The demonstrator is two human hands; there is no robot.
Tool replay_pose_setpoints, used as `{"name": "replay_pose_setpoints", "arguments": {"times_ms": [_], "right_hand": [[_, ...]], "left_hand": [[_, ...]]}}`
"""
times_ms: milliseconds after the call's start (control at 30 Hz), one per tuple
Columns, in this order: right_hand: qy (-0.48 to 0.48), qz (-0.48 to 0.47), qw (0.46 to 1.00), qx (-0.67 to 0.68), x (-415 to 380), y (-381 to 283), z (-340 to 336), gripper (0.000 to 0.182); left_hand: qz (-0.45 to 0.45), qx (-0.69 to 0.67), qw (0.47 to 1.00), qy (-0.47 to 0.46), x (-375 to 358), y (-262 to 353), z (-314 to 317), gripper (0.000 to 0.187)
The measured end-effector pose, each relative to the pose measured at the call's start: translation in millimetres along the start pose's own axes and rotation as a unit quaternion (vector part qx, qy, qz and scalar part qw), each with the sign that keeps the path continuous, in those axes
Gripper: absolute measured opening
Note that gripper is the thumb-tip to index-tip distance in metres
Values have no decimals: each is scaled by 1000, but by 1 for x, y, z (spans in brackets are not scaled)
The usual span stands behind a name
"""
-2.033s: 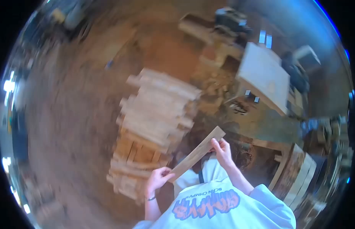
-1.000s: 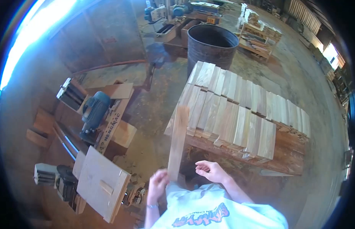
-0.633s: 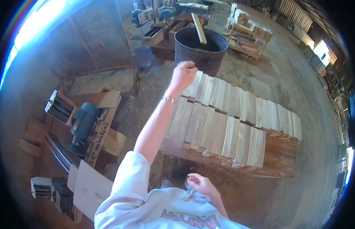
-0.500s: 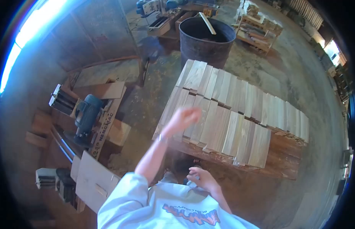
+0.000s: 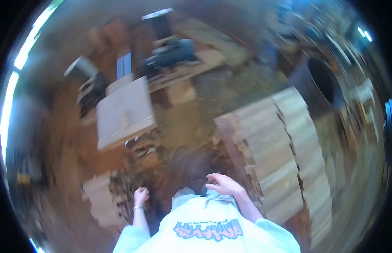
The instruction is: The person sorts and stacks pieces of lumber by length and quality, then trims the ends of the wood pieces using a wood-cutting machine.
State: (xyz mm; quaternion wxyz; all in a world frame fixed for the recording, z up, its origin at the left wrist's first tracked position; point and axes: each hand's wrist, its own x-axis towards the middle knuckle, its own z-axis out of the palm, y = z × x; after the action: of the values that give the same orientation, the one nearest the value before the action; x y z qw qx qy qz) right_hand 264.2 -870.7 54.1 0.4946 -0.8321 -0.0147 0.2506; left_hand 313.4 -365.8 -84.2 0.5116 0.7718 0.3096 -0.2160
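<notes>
The view is blurred from turning. My left hand (image 5: 141,195) hangs low at my side, curled, with nothing in it. My right hand (image 5: 222,184) rests near my waist with fingers loosely apart, holding nothing. A stack of pale wooden boards (image 5: 284,152) lies to my right, close to the right hand. A dark metal drum (image 5: 320,86) stands beyond the stack at the upper right. My white printed shirt fills the bottom of the frame.
A light wooden work table (image 5: 124,111) stands ahead to the left. A blue motor machine (image 5: 170,52) sits behind it. Wood offcuts (image 5: 101,198) lie on the floor at the lower left. The dirt floor (image 5: 191,122) runs between the table and the stack.
My left hand swung a board up, released it toward the drum, then dropped to my side. The view has turned left, putting the stack and drum on the right.
</notes>
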Motion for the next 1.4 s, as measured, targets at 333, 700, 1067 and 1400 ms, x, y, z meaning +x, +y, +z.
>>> {"name": "replay_pose_setpoints", "arguments": {"times_ms": [333,700,1067,1400], "right_hand": [[-255,-91,948,-168,74,-128,142,47],[-528,-183,760,-332,85,-240,369,49],[-649,-257,596,-396,221,-310,574,49],[-627,-222,557,-498,376,-273,761,37]], "left_hand": [[-169,-6,980,108,-188,-240,78,32],[-229,-223,891,322,-201,-395,68,25],[-274,-331,784,448,-142,-337,-29,17],[-233,-423,658,578,-17,-374,-150,29]]}}
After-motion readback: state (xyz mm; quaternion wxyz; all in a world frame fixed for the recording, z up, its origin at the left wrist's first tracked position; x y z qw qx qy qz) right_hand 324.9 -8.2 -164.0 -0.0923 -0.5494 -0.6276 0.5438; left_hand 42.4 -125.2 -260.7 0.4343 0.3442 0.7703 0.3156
